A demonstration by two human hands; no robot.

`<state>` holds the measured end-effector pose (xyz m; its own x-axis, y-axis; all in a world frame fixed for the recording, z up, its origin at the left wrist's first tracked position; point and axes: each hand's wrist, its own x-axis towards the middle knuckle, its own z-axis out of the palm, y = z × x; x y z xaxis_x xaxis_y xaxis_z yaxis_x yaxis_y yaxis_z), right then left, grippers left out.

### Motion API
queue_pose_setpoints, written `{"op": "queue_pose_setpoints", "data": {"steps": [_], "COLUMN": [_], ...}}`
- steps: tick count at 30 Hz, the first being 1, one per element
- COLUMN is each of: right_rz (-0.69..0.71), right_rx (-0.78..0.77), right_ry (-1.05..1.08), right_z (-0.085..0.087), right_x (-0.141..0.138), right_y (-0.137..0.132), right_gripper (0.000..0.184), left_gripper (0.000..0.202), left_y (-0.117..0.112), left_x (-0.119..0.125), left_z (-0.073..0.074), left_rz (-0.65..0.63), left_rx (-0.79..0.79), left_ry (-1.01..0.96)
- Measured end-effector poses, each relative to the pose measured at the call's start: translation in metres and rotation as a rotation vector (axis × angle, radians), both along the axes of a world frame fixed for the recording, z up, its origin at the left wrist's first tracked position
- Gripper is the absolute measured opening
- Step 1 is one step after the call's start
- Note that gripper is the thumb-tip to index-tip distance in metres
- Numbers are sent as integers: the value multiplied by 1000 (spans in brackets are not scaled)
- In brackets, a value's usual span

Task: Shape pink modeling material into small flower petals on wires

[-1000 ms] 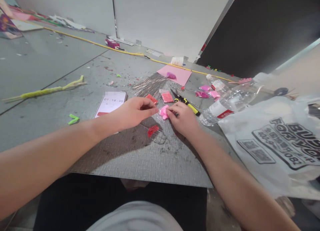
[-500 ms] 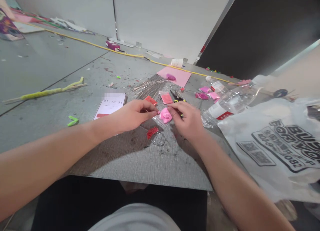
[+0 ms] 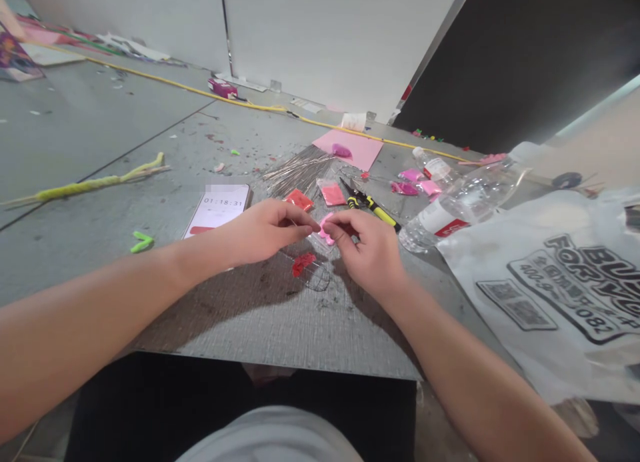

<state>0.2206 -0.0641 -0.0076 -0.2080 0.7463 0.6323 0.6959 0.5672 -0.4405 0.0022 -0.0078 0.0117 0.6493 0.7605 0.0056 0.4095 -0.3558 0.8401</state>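
Observation:
My left hand [image 3: 273,230] is pinched shut, its thumb and forefinger at a tiny bit of pink clay, now mostly hidden. Close against those fingertips, my right hand [image 3: 369,247] has its thumb and forefinger pressed together; what they hold is hidden. Just behind both fingertips lies a lump of soft pink clay [image 3: 327,237] on a clear wrapper, partly covered by the fingers. Nearer the table edge is a small wire frame [image 3: 323,281] with red clay [image 3: 303,265] on one side. An orange-red packet [image 3: 300,200] and a pinkish-red packet [image 3: 332,193] lie beyond the hands.
Yellow-black pliers [image 3: 375,209] and a bundle of thin wires [image 3: 295,172] lie behind. On the left are a phone [image 3: 220,209] and green clay [image 3: 143,241]. At right stand a plastic bottle [image 3: 430,223] and a white bag [image 3: 500,262]. A yellow cable [image 3: 190,89] crosses behind.
My right hand has moved slightly left, bringing its fingertips up to my left hand's and over part of the pink clay. More of the pliers now shows.

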Motion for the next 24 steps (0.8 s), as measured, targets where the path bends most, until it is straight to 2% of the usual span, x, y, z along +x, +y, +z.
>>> {"op": "queue_pose_setpoints", "data": {"steps": [3, 6, 10, 16, 24], "right_rz": [-19, 18, 42, 10, 65], "right_rx": [-12, 20, -17, -100, -141], "right_ry": [21, -4, 27, 144, 129], "right_z": [3, 5, 3, 0, 2], "right_x": [0, 1, 0, -3, -3], "right_y": [-3, -5, -5, -8, -8], "right_gripper": [23, 27, 18, 7, 24], "left_gripper": [31, 31, 32, 30, 32], "left_y": [4, 8, 8, 5, 5], "left_x": [0, 0, 1, 3, 3], "left_z": [-3, -7, -10, -4, -4], "left_rz": [26, 12, -19, -9, -29], "left_rx": [43, 67, 82, 102, 89], "left_ry": [46, 38, 1, 20, 43]}}
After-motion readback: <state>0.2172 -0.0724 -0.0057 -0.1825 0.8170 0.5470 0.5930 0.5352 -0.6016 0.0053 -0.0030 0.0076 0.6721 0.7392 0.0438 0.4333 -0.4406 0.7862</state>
